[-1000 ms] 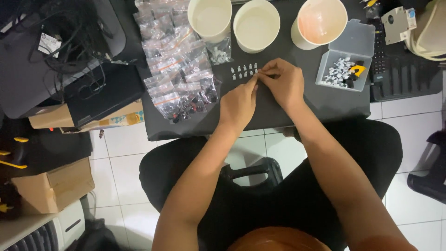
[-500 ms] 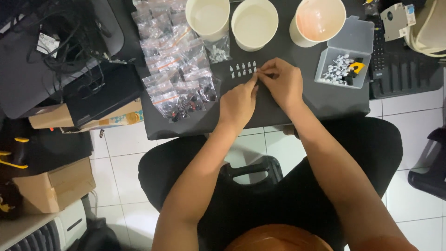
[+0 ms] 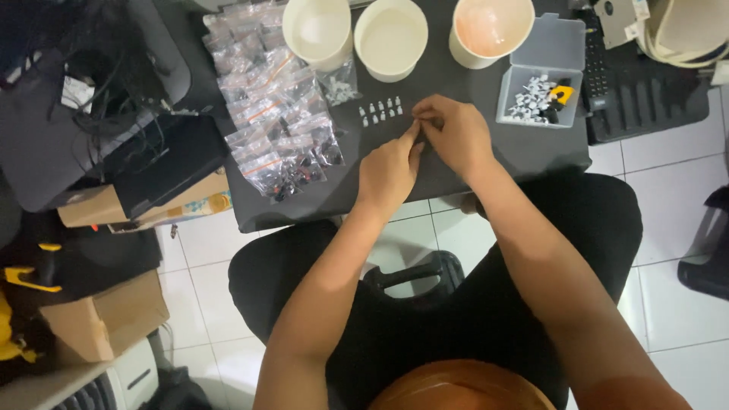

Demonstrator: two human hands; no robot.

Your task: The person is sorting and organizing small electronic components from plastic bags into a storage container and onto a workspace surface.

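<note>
Your left hand [image 3: 389,168] and right hand [image 3: 453,135] meet fingertip to fingertip on the dark tabletop [image 3: 456,175], pinched closed on something too small to tell. The two rows of small white plastic pieces [image 3: 380,111] lie just left of your fingertips, near the white paper cups [image 3: 391,36].

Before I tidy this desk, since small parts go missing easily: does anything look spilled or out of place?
Nothing looks spilled. The small white parts lie in two neat rows on the dark table, beside the left hand and right hand. The small bags overlap loosely, and the clear box stands open.
</note>
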